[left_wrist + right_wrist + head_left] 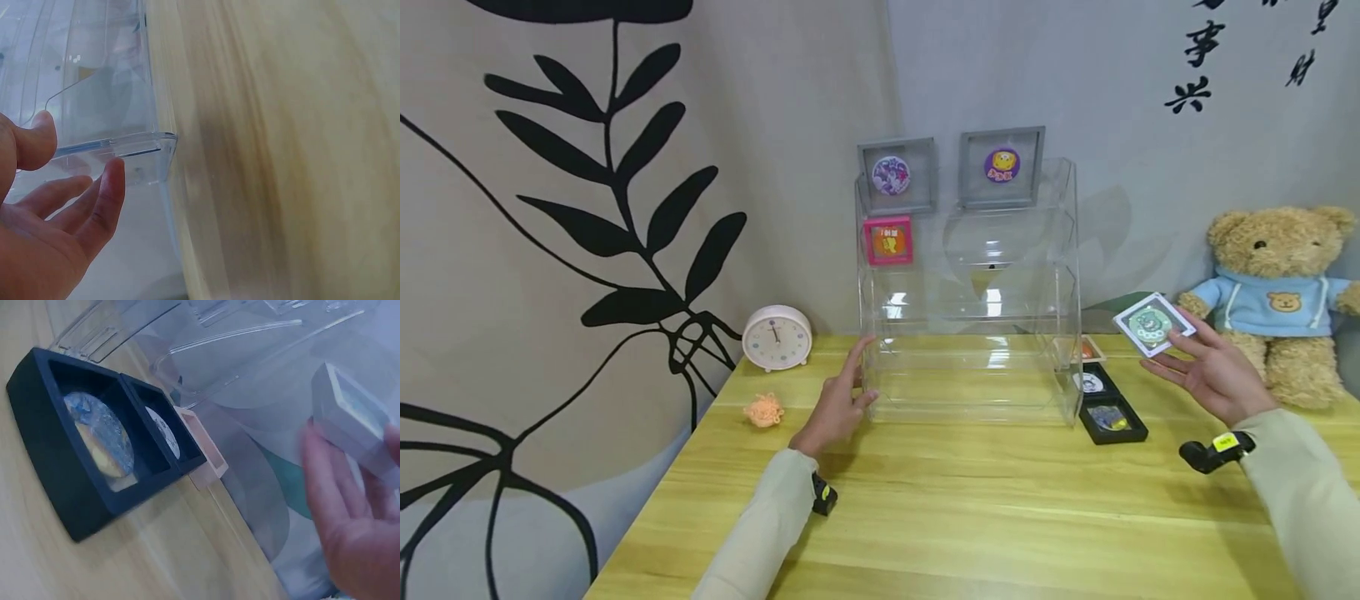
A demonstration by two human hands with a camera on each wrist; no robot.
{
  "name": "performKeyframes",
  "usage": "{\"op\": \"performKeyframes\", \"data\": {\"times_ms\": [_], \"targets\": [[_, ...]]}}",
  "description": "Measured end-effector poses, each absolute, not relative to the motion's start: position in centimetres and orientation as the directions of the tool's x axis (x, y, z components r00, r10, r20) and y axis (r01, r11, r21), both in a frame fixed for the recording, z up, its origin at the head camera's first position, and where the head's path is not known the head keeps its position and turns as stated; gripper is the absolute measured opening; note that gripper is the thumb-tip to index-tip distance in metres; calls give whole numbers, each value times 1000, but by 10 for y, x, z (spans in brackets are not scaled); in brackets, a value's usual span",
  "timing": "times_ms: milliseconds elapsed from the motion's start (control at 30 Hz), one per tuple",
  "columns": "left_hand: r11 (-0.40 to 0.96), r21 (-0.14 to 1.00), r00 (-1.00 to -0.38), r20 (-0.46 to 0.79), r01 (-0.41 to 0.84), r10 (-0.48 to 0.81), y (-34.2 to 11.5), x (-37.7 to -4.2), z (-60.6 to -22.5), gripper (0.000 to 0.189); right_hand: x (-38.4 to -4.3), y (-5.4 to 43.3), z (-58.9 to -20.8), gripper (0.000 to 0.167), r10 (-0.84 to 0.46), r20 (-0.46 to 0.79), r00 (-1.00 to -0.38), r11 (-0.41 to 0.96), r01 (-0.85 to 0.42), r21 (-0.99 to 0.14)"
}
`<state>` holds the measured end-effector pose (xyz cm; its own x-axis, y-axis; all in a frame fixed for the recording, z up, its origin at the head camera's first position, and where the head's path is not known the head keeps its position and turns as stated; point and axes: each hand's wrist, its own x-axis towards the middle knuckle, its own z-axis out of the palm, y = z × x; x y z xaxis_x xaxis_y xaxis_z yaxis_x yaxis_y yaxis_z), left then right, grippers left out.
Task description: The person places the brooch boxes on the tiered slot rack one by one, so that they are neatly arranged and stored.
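Note:
A clear tiered display rack (962, 358) stands upright on the table. At its lower left edge is my left hand (838, 408), thumb and fairly straight fingers on either side of the clear edge; in the left wrist view a gap shows between the thumb and fingers (103, 209). My right hand (1217, 375) holds a small white square frame (1150, 322) with a round green badge, tilted in the air right of the rack. The right wrist view shows the frame (353, 419) between fingers and thumb, its face partly hidden.
Two grey frames (897, 177) with round badges and a pink frame (888, 241) stand on upper tiers. Black frames (1112, 418) and a pale pink frame (206, 447) lie right of the rack. Nearby are a clock (777, 337), an orange ornament (764, 410) and a teddy bear (1281, 308).

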<state>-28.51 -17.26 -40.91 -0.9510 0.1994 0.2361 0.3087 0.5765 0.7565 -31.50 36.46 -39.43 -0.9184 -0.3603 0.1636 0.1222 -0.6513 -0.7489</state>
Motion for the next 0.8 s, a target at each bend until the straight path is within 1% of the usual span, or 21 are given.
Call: {"op": "performKeyframes", "data": {"times_ms": [100,200,333,433,533,633,733,800], "targets": [[573,760,-952,229,307,205,-171,-285,-410,94,-313,361,-391,67,-333,220,-917,-658,59,-751],[578,753,-949,236,314,207,-171,-285,-410,93,-312,358,-384,63,-281,272,-920,-689,-4,-725],[586,746,-948,242,317,205,-171,-285,-410,93,-309,352,-365,62,-220,305,-927,-702,-67,-709],[586,750,-952,233,307,200,-171,-285,-410,93,-306,346,-348,63,-190,311,-931,-672,-107,-732],[588,750,-953,229,304,200,-172,-285,-410,92,-303,337,-332,62,-180,338,-924,-610,-164,-775],[589,750,-954,229,301,196,-172,-285,-410,92,-301,327,-316,60,-174,360,-917,-517,-226,-826],[591,748,-953,234,302,192,-172,-286,-410,92,-301,317,-301,60,-169,368,-914,-369,-288,-884],[591,747,-952,239,305,190,-172,-286,-410,92,-300,311,-291,60,-161,359,-919,-238,-316,-918]]}}
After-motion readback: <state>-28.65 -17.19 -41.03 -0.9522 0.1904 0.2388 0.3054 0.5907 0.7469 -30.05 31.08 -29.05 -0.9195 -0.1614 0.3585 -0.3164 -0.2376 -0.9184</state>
